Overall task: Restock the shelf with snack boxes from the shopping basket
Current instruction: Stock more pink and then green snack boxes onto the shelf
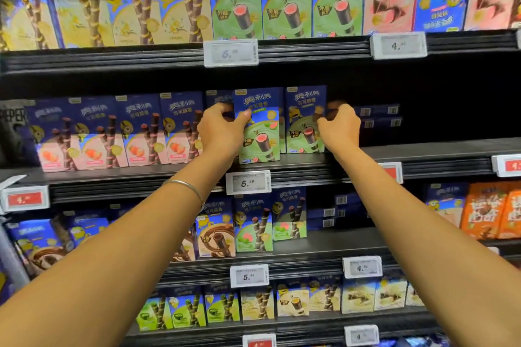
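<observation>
The left hand [222,127] is gripping the front box [260,135]; the right hand [339,127] is curling round the next box [304,121] at its right edge. The step is calling for flat bases and faces flush along the shelf [408,155].

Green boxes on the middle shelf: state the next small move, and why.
Probably pull the right green box forward with the right hand, which pinches its edge. It stands further back than the left green box, held by the left hand near the shelf lip, roughly level with the pink boxes.
</observation>
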`<move>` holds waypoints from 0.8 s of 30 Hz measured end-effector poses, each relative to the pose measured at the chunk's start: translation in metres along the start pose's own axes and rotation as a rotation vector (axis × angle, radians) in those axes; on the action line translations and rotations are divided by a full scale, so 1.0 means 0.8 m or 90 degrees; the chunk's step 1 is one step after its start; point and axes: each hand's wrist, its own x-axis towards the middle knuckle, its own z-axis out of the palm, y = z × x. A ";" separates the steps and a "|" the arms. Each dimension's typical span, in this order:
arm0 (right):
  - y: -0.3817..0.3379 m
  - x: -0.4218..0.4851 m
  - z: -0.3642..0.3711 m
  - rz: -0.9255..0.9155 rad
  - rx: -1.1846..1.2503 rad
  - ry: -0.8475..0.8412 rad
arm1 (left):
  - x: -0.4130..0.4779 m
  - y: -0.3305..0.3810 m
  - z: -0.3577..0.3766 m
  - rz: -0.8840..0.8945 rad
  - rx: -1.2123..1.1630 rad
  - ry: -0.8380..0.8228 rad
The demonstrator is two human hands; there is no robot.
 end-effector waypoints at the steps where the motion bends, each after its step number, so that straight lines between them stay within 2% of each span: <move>1: 0.000 0.000 0.000 0.003 0.000 0.001 | 0.001 0.000 0.002 0.007 0.016 0.008; 6: -0.002 -0.001 0.000 0.008 0.005 -0.006 | 0.008 -0.002 0.011 0.017 0.059 0.032; 24: 0.005 0.006 0.008 0.005 -0.018 -0.002 | 0.025 -0.014 0.050 -0.040 0.055 0.065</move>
